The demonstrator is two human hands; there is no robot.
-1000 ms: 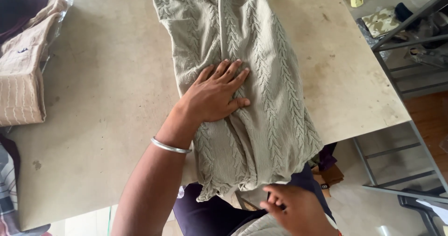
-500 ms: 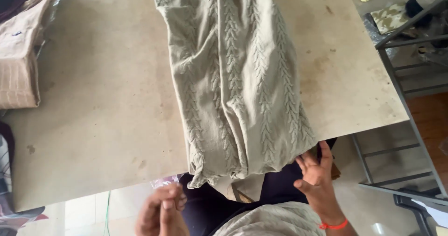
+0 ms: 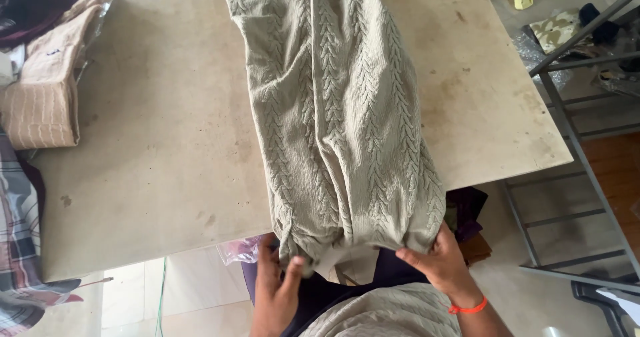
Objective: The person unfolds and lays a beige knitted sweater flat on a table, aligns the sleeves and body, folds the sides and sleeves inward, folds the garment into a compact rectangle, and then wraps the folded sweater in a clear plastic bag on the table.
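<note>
One sage-green cable-knit garment [image 3: 340, 117], lengthwise on one desk [image 3: 153, 170], hem overhanging near edge. Two hands: left hand [image 3: 277, 290] and right hand [image 3: 437, 260], each grip pinching hem. One folded beige garment [image 3: 43, 104] far left.

place: garment workroom, likely a folding or packing station
work surface: large bare stained table [image 3: 167, 177], worn top
at 9 o'clock: stack of folded knitwear [image 3: 40, 104], some bagged in clear plastic
at 3 o'clock: grey metal rack frame [image 3: 573, 150]
at 1 o'clock: fabric scraps [image 3: 557, 30] on the floor
</note>
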